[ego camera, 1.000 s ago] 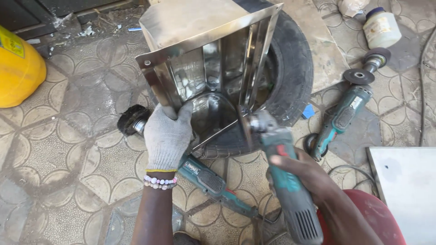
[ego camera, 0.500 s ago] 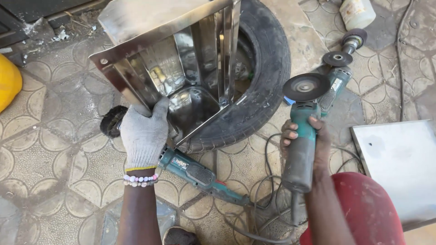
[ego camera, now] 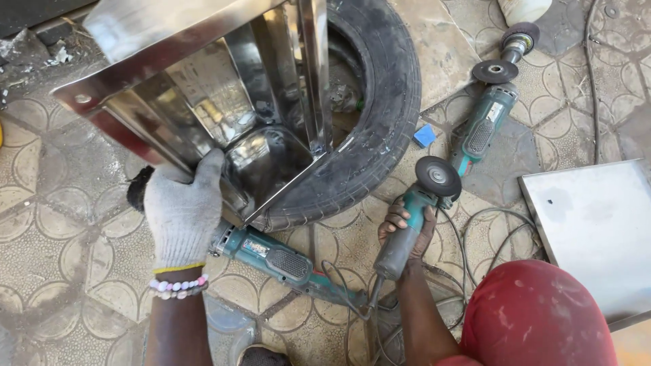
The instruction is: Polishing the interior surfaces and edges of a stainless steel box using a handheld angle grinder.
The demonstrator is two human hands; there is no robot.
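My left hand (ego camera: 182, 207), in a grey knit glove, grips the lower edge of a shiny stainless steel box (ego camera: 203, 102) that leans on a black tyre (ego camera: 386, 108). My right hand (ego camera: 407, 227), bare, holds a teal angle grinder (ego camera: 417, 210) by its body. The grinder's disc (ego camera: 437, 176) faces up, low over the paved floor to the right of the tyre, clear of the steel box.
A second teal grinder (ego camera: 271, 254) lies on the floor under my left hand. A third grinder (ego camera: 485, 125) and a smaller tool (ego camera: 519, 37) lie at the upper right. A flat steel sheet (ego camera: 597, 230) lies at the right. Cables trail over the patterned paving. My red-clad knee (ego camera: 536, 318) is at bottom right.
My right hand has drawn the grinder away from the steel box and lowered it to the floor right of the tyre. My left hand keeps its grip on the box edge.
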